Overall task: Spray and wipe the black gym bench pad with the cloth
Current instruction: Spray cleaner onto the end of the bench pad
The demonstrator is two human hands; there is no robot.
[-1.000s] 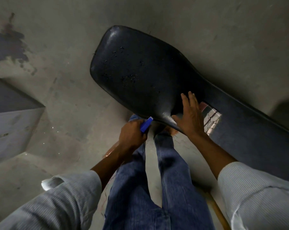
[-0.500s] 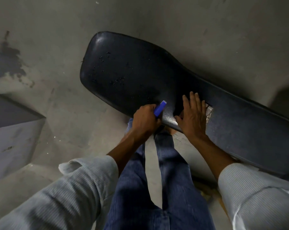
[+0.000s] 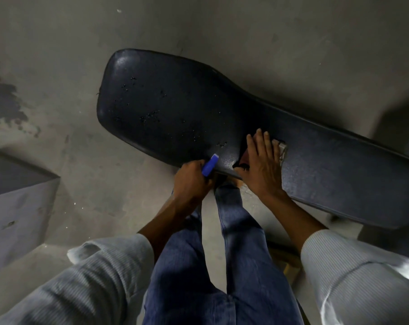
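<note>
The black gym bench pad (image 3: 175, 106) runs from upper left to lower right, with scattered droplets on its wide end. My left hand (image 3: 190, 181) is closed around a spray bottle, of which only the blue nozzle (image 3: 210, 164) shows, pointing at the pad's near edge. My right hand (image 3: 261, 167) lies flat, fingers together, pressing a cloth (image 3: 281, 148) onto the pad's middle. Only the cloth's edges peek out beyond the fingers and by the thumb.
Bare concrete floor (image 3: 269, 31) surrounds the bench, with a dark stain (image 3: 4, 99) at far left. A grey block (image 3: 16, 198) stands at the left. My blue-jeaned legs (image 3: 222, 266) are directly below the pad's near edge. Wooden pieces (image 3: 290, 261) lie under my right arm.
My left hand with the sprayer has risen from below the pad to its near edge. My right hand and cloth stay at the same spot on the pad.
</note>
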